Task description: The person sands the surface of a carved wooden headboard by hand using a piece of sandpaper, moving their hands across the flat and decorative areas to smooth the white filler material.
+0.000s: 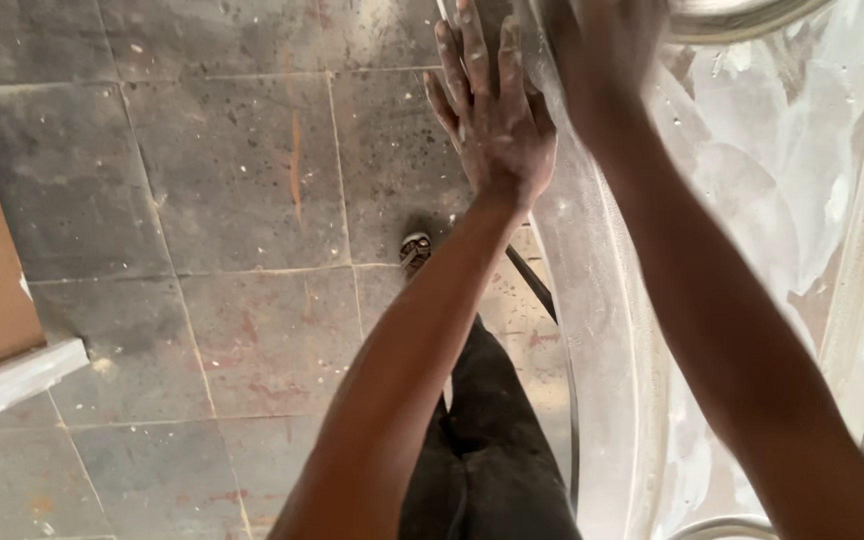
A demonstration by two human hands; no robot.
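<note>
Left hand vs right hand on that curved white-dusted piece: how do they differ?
The left hand lies flat with fingers spread and sharp in view; the right hand is motion-blurred, its fingers indistinct. The left hand sits at the left edge of the curved white-dusted panel; the right hand sits further onto it, near the top. Both are bare, dusty, and reach out with extended arms.
</note>
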